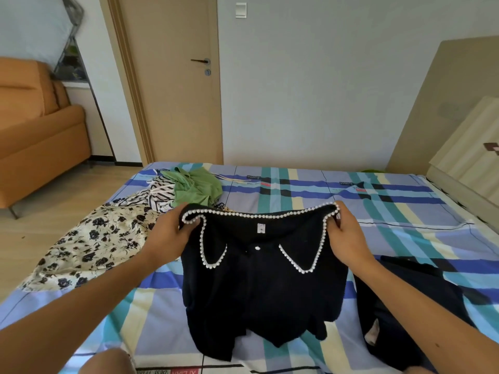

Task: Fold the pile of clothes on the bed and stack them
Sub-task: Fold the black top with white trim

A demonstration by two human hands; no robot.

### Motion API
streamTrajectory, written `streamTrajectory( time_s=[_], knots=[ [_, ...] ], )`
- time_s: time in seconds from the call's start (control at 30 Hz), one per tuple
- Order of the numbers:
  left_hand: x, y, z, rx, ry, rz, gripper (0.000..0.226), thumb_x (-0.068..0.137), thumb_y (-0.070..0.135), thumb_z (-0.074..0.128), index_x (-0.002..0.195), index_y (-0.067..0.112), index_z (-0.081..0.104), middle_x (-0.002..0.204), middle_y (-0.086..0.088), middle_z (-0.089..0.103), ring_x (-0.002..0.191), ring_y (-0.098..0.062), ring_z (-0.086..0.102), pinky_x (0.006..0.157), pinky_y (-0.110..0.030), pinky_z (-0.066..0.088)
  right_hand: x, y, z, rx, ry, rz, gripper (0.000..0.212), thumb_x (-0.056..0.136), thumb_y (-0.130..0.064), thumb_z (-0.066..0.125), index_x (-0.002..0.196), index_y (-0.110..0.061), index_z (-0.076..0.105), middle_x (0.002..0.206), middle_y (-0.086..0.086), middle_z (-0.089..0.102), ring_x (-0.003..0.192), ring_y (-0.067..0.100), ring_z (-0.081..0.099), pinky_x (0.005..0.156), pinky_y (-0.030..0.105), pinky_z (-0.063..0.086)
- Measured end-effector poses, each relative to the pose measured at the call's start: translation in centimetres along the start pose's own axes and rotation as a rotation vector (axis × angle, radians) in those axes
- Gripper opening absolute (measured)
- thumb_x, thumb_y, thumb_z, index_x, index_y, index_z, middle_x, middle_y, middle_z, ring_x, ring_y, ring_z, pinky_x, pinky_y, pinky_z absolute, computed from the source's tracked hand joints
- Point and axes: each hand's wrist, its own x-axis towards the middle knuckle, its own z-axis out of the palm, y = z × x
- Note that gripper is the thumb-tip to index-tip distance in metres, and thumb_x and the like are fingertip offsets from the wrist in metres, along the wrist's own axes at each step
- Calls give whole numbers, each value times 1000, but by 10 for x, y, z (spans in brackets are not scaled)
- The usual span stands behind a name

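Pinching the shoulder corners of the black top (262,287), the left hand (167,230) and right hand (348,233) are set level, one at each end of the pearl-edged collar, neither nearer than the other. The top is held in the middle of the bed (378,206). Its long axis runs far to near: collar far, hem near and seemingly resting on the sheet, buttoned front upward. A fold is judged to turn about that axis. Unfolded clothes (94,244) are heaped far left, and a dark garment (405,306) lies near right.
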Motion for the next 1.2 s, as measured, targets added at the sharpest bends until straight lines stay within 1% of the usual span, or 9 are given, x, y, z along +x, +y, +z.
streamTrajectory(
  time_s=[0.1, 0.23, 0.43, 0.53, 0.6, 0.7, 0.9, 1.07, 1.2],
  knots=[
    [14, 16, -10, -103, 81, -40, 18, 99, 22, 59, 116, 28, 62, 103, 22, 69, 94, 14, 62, 74, 1, 42, 7, -22, -11, 36, 33, -30, 17, 104, -18, 45, 114, -19, 59, 102, 1, 67, 95, 13, 64, 83, 30, 51],
    [38, 51, -38, -33, 142, 87, 11, 101, 29, 55, 110, 30, 60, 97, 26, 66, 92, 14, 61, 74, -1, 42, 18, -59, -36, 72, 100, -136, 16, 103, -17, 48, 107, -24, 62, 81, -18, 64, 72, 0, 61, 65, 14, 46],
    [53, 105, -98, 236, 151, 359, 32, 100, 42, 52, 106, 12, 61, 84, -2, 71, 77, -18, 67, 71, -45, 53, 26, -125, -92, 130, 142, -289, 21, 101, -14, 48, 88, -26, 57, 64, 2, 57, 58, 10, 52, 51, 22, 43],
    [55, 127, -120, 311, 231, 482, 41, 98, 48, 49, 95, 9, 60, 73, -4, 67, 65, -20, 63, 62, -40, 51, 28, -151, -114, 152, 170, -355, 18, 99, -15, 47, 88, -27, 56, 60, 2, 52, 52, 11, 46, 47, 24, 37],
    [58, 139, -131, 320, 310, 555, 39, 98, 46, 51, 86, 9, 57, 66, -2, 62, 56, -14, 56, 58, -23, 45, 31, -165, -124, 195, 184, -402, 21, 97, -15, 48, 91, -31, 60, 67, 8, 55, 57, 16, 50, 51, 27, 40],
    [67, 148, -139, 292, 348, 584, 27, 98, 39, 55, 89, 14, 59, 71, 1, 63, 66, -14, 57, 57, -18, 39, 43, -177, -129, 225, 188, -417, 18, 96, -17, 52, 96, -30, 64, 71, 13, 57, 62, 22, 53, 56, 35, 44],
    [100, 92, -104, 346, 90, 428, 44, 96, 53, 52, 89, 11, 61, 63, 2, 62, 55, -9, 57, 53, -29, 42, 89, -134, -87, 46, -69, -174, 15, 101, -23, 55, 98, -29, 69, 72, 4, 74, 62, 20, 70, 54, 27, 57],
    [123, -3, -33, 477, -264, 201, 38, 98, 51, 48, 103, 17, 64, 90, 5, 68, 82, -18, 63, 73, -32, 49, 138, -40, -4, -176, -337, 155, 14, 98, -23, 58, 100, -22, 72, 101, 10, 74, 89, 26, 70, 80, 33, 55],
    [181, -42, 10, 607, -76, -82, 33, 99, 41, 51, 109, 10, 54, 110, -16, 64, 104, -37, 58, 88, -47, 47, 195, -3, 52, -157, -61, 258, 31, 98, -18, 53, 127, -8, 56, 128, 22, 60, 114, 36, 60, 97, 48, 50]
  ],
)
